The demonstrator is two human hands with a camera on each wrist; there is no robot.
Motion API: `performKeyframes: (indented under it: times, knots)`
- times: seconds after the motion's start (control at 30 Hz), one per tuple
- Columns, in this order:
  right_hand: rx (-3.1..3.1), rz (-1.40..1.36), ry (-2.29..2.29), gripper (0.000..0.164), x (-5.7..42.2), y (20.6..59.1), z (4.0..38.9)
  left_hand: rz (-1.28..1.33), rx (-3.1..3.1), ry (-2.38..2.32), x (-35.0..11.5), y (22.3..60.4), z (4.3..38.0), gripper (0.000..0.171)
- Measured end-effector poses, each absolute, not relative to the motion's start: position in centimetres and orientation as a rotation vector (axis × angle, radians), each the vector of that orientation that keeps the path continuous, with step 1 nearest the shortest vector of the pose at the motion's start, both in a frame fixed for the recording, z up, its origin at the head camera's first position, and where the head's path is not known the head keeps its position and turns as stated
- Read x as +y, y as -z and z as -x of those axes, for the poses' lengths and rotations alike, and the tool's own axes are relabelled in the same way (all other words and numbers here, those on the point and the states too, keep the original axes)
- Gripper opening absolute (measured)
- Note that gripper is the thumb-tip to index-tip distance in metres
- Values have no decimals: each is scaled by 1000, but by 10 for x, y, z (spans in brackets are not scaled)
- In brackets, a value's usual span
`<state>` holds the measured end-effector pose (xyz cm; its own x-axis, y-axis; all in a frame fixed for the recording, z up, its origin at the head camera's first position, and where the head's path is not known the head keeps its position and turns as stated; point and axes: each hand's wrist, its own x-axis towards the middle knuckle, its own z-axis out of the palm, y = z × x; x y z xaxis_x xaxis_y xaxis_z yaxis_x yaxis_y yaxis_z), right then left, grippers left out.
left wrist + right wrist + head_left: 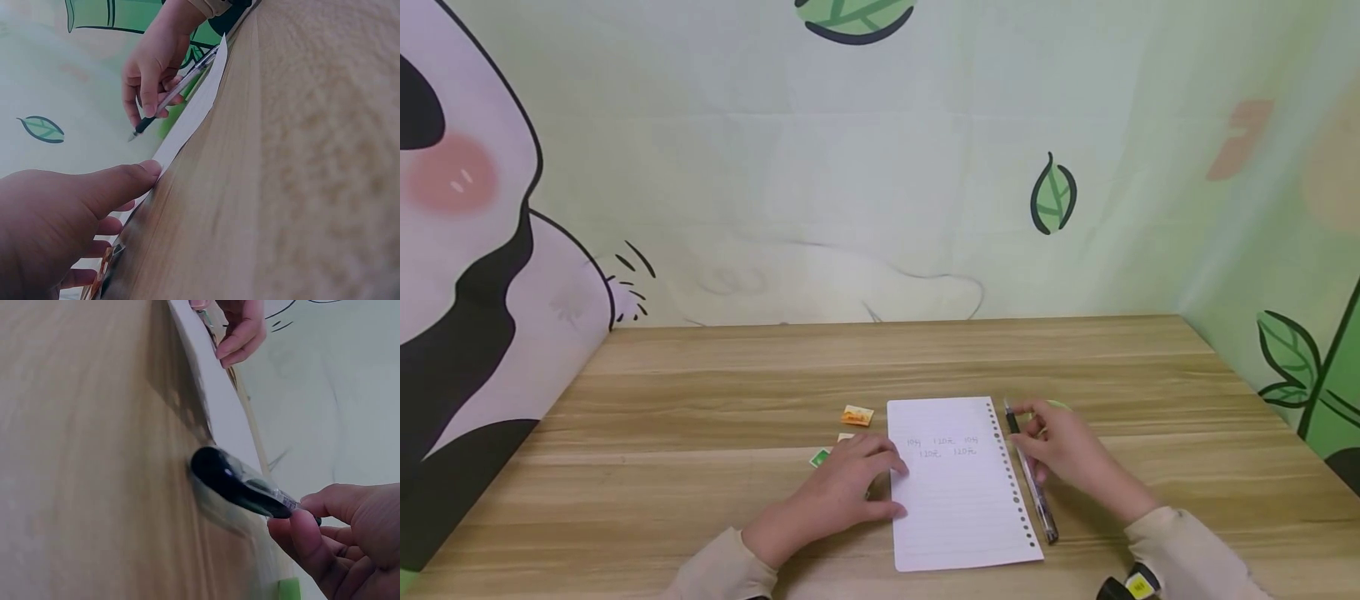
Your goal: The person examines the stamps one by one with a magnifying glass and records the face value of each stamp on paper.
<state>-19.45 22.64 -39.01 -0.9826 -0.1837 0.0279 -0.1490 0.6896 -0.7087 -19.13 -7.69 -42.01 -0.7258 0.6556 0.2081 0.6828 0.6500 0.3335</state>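
Observation:
A sheet of white lined paper (pixel 955 508) with punched holes along its right side and handwriting in its upper part lies on the table. My left hand (pixel 848 479) rests at its left edge, with the thumb (pixel 149 169) and fingertips touching the paper. Beside the hole-punched edge, my right hand (pixel 1067 442) pinches a pen (pixel 1033 487) between thumb and fingers near its dark grip. The pen's tip points away from me, and its dark end (pixel 219 472) looms large in the right wrist view.
Small cards lie just beyond the left hand: an orange one (pixel 857 416) and a green one (pixel 819 457), with another partly hidden by the hand. A green object (pixel 1058 405) shows behind the right hand. A printed cloth wall (pixel 850 183) borders the wooden table (pixel 700 375).

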Motion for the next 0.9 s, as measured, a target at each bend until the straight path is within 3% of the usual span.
performKeyframes:
  times: [0.47, 0.9]
  knots:
    - [2939, 297, 1058, 36, 216, 398, 196, 1136, -2795, 600, -77, 419, 191, 35]
    - [2911, 206, 1015, 38, 213, 397, 195, 1140, -2792, 573, -77, 419, 192, 36]
